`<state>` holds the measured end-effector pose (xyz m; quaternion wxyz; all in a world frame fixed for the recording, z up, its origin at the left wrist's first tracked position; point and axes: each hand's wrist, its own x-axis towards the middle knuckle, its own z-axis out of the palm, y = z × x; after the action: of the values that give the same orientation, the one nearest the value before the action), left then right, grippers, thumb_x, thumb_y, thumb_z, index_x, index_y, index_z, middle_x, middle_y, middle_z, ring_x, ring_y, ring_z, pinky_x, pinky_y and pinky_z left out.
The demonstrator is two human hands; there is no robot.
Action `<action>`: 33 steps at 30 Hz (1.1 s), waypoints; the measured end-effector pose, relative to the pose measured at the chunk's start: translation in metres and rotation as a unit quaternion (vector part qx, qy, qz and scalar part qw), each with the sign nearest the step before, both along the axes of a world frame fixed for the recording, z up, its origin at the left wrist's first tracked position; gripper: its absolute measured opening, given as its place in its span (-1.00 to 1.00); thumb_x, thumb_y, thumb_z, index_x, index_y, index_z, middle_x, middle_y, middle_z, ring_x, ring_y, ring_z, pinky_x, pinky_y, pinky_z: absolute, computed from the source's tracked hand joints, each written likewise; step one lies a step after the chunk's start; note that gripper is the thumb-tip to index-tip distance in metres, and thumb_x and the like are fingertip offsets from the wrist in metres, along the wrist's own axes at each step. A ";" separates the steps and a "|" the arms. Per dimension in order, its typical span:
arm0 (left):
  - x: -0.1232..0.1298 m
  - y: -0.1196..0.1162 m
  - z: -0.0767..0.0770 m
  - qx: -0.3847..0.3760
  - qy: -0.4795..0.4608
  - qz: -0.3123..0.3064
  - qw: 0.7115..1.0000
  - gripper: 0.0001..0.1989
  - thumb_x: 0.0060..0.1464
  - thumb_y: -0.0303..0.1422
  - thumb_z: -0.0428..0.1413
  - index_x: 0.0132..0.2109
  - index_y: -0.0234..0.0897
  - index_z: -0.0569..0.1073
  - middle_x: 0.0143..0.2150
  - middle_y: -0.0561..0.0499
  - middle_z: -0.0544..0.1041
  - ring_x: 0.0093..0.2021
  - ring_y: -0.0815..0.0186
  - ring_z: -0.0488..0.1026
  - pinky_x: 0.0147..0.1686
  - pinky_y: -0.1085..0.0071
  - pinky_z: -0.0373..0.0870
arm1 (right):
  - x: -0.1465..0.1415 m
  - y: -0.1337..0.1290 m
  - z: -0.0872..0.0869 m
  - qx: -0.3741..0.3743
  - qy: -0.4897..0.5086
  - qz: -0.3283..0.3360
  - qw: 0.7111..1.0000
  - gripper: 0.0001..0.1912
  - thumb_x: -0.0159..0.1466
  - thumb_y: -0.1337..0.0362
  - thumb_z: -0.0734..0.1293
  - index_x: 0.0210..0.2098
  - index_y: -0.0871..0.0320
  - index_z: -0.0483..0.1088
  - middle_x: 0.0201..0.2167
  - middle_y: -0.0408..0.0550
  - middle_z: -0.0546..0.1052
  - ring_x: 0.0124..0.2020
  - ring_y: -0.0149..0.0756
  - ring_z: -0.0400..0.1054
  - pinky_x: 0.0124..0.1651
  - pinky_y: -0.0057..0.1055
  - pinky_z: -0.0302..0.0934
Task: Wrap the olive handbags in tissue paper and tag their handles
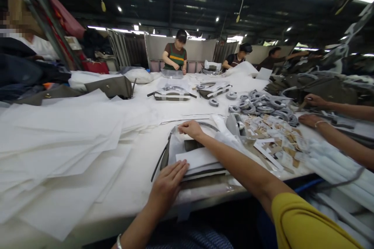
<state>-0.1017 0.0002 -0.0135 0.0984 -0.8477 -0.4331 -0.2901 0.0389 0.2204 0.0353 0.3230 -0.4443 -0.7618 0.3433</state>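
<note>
In front of me on the table lies a flat olive-grey bag (194,145), partly covered by white wrapping sheets and a folded strip of white padding (201,158). My left hand (168,182) rests flat on the near left end of the padding, fingers stretched out. At the bag's far side my right hand (191,129) has its fingers pinched together beside the curved grey wrapped handle (212,125). What sits between those fingertips is too small to make out. A thin dark strap (159,159) curves along the bag's left side.
Loose white sheets (67,151) spread over the left of the table. To the right are a tape dispenser (235,124), coiled grey wrapped straps (257,103) and a heap of tags (274,134). A co-worker's hands (314,111) are at far right; another person (175,54) stands opposite.
</note>
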 end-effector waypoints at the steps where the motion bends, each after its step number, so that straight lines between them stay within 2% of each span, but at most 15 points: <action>1: 0.000 0.000 0.000 -0.001 0.000 0.000 1.000 -0.41 0.14 -0.60 0.02 0.31 -0.28 0.23 0.28 -0.07 0.38 0.22 0.16 0.37 0.12 0.16 0.45 | -0.002 0.004 0.001 0.002 -0.004 -0.003 1.000 -0.80 0.19 0.25 0.35 -0.47 0.18 0.59 -0.58 -0.15 0.57 -0.53 -0.42 0.42 -0.39 -0.54 0.26; 6: 0.000 -0.002 -0.002 -0.006 -0.004 0.005 1.000 -0.41 0.14 -0.58 0.03 0.32 -0.29 0.23 0.29 -0.06 0.37 0.23 0.14 0.36 0.13 0.16 0.43 | -0.012 0.016 0.016 0.028 -0.014 -0.019 0.999 -0.78 0.20 0.25 0.36 -0.51 0.19 0.58 -0.63 -0.17 0.53 -0.57 -0.44 0.38 -0.43 -0.54 0.19; 9: 0.001 -0.003 -0.002 -0.012 -0.009 0.008 1.000 -0.42 0.16 -0.55 0.05 0.31 -0.27 0.23 0.29 -0.05 0.37 0.23 0.13 0.36 0.14 0.16 0.43 | -0.013 0.006 0.034 0.052 -0.012 -0.011 0.999 -0.80 0.21 0.26 0.36 -0.48 0.17 0.59 -0.58 -0.16 0.57 -0.48 -0.39 0.45 -0.37 -0.52 0.22; 13: 0.002 -0.004 0.001 -0.028 -0.013 0.009 0.999 -0.43 0.18 -0.48 0.09 0.32 -0.26 0.22 0.30 -0.07 0.35 0.24 0.12 0.34 0.15 0.15 0.40 | -0.002 -0.038 0.048 0.091 -0.004 0.034 0.995 -0.83 0.26 0.24 0.37 -0.37 0.11 0.61 -0.41 -0.16 0.64 -0.31 -0.32 0.52 -0.22 -0.50 0.28; 17: 0.005 -0.004 0.003 -0.031 -0.027 0.018 0.999 -0.46 0.19 -0.40 0.12 0.29 -0.28 0.25 0.29 -0.08 0.37 0.23 0.10 0.35 0.14 0.14 0.40 | 0.019 -0.092 0.041 0.161 0.001 0.077 0.984 -0.84 0.29 0.23 0.36 -0.24 0.06 0.61 -0.22 -0.14 0.66 -0.19 -0.27 0.55 -0.08 -0.43 0.32; 20: 0.008 -0.004 0.003 -0.026 -0.032 0.026 0.999 -0.48 0.20 -0.40 0.12 0.28 -0.29 0.27 0.27 -0.09 0.39 0.21 0.09 0.37 0.12 0.13 0.41 | 0.031 -0.104 0.035 0.165 0.014 0.053 0.985 -0.83 0.30 0.24 0.34 -0.20 0.05 0.60 -0.19 -0.13 0.65 -0.16 -0.26 0.54 -0.02 -0.39 0.33; 22: 0.008 -0.005 0.003 -0.026 -0.031 0.027 0.999 -0.48 0.20 -0.41 0.11 0.28 -0.29 0.27 0.27 -0.10 0.40 0.20 0.09 0.38 0.11 0.13 0.41 | 0.032 -0.092 0.035 0.149 0.032 0.019 0.988 -0.82 0.30 0.22 0.33 -0.23 0.09 0.59 -0.25 -0.12 0.66 -0.21 -0.27 0.54 -0.07 -0.39 0.34; 25: 0.009 -0.007 0.003 -0.021 -0.029 0.022 0.999 -0.48 0.19 -0.43 0.10 0.29 -0.29 0.27 0.26 -0.10 0.40 0.20 0.10 0.38 0.11 0.14 0.42 | 0.024 -0.055 0.040 0.107 0.036 -0.016 0.993 -0.79 0.30 0.22 0.31 -0.30 0.14 0.58 -0.36 -0.11 0.65 -0.31 -0.30 0.52 -0.18 -0.44 0.33; 29: 0.009 -0.012 0.001 -0.004 -0.026 0.032 0.999 -0.47 0.19 -0.45 0.07 0.30 -0.28 0.26 0.26 -0.08 0.40 0.20 0.11 0.38 0.11 0.15 0.42 | 0.008 -0.008 0.049 0.084 0.014 -0.029 0.996 -0.79 0.25 0.29 0.31 -0.43 0.18 0.56 -0.49 -0.12 0.61 -0.43 -0.34 0.46 -0.27 -0.46 0.28; 33: 0.011 -0.016 0.000 -0.003 -0.016 0.040 0.999 -0.45 0.18 -0.46 0.04 0.31 -0.30 0.24 0.28 -0.06 0.37 0.21 0.11 0.37 0.12 0.15 0.42 | -0.008 0.017 0.055 0.079 0.005 -0.028 0.996 -0.77 0.23 0.31 0.30 -0.48 0.20 0.56 -0.54 -0.12 0.58 -0.52 -0.38 0.40 -0.36 -0.48 0.23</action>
<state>-0.0911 -0.0158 -0.0137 0.1005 -0.8250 -0.4692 -0.2986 0.0306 0.2369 0.0901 0.3704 -0.4370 -0.7723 0.2744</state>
